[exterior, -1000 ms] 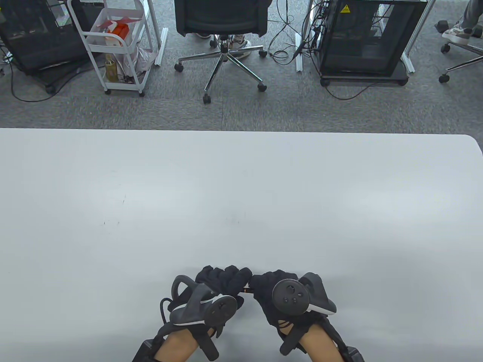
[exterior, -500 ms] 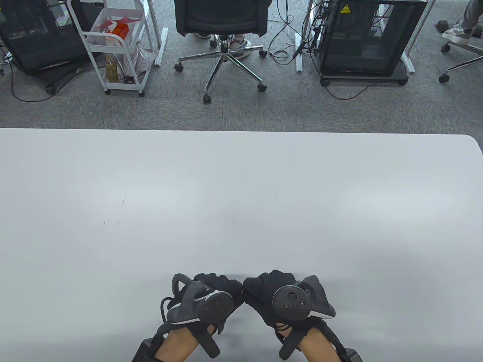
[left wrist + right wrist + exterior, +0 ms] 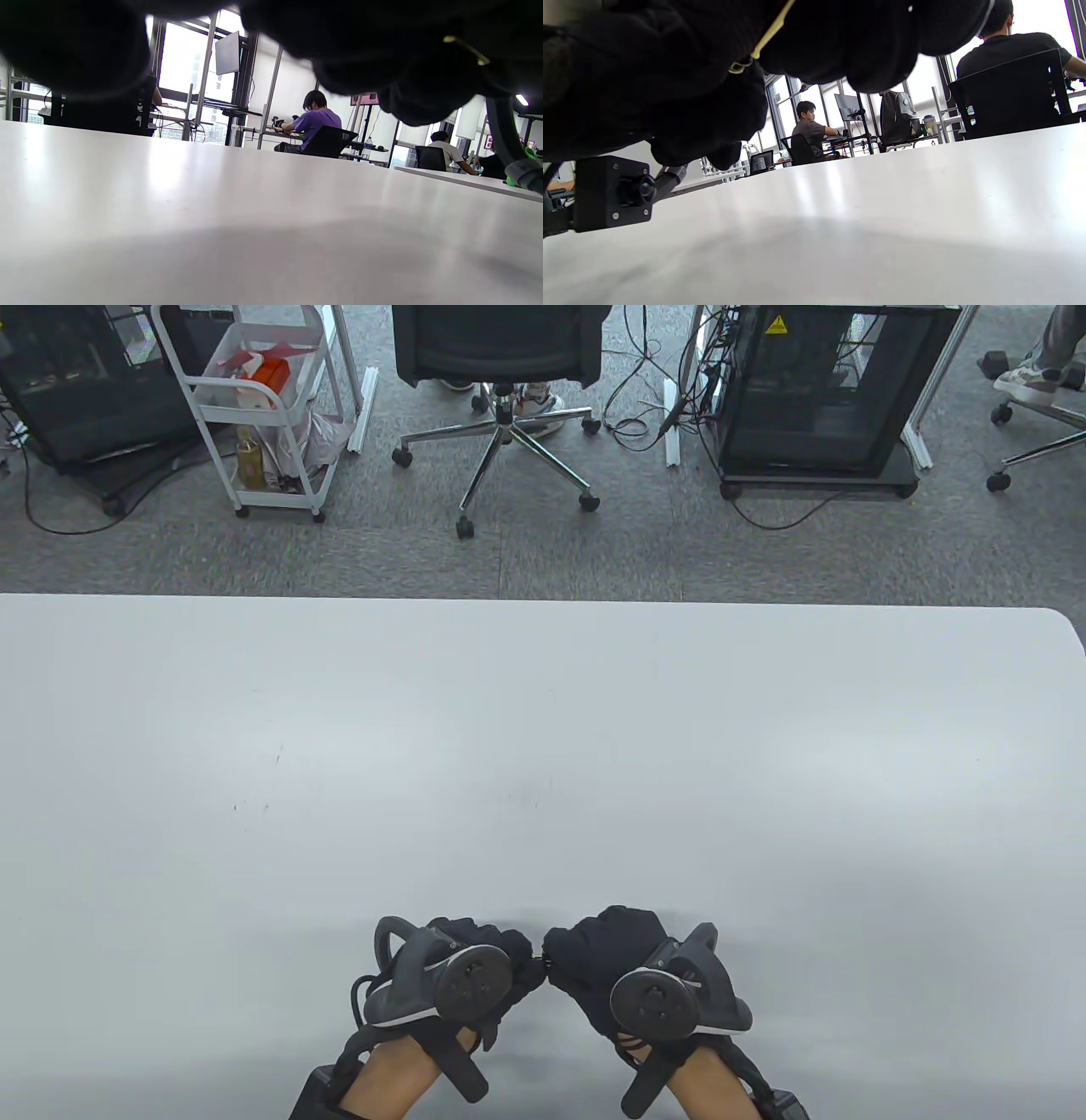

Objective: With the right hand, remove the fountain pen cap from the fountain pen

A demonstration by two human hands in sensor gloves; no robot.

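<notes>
Both gloved hands are closed into fists side by side, just above the white table (image 3: pixel 543 746) near its front edge. My left hand (image 3: pixel 502 957) and my right hand (image 3: pixel 577 957) meet knuckle to knuckle. Only a small dark bit of the fountain pen (image 3: pixel 538 957) shows in the gap between them; the rest of it and its cap are hidden inside the fists. In the wrist views the black fingers of the left hand (image 3: pixel 382 55) and of the right hand (image 3: pixel 712 67) are curled over the tabletop. A thin gold strip (image 3: pixel 464 45) shows among the left fingers.
Beyond the table's far edge stand an office chair (image 3: pixel 501 356), a white cart (image 3: pixel 263 407) and a black cabinet (image 3: pixel 823 390). The left wrist's black camera box (image 3: pixel 611 192) shows at the left of the right wrist view.
My left fingers, stretched out a second ago, have curled into a fist. Both hands have closed up together over the pen, hiding its orange band, and shifted slightly left.
</notes>
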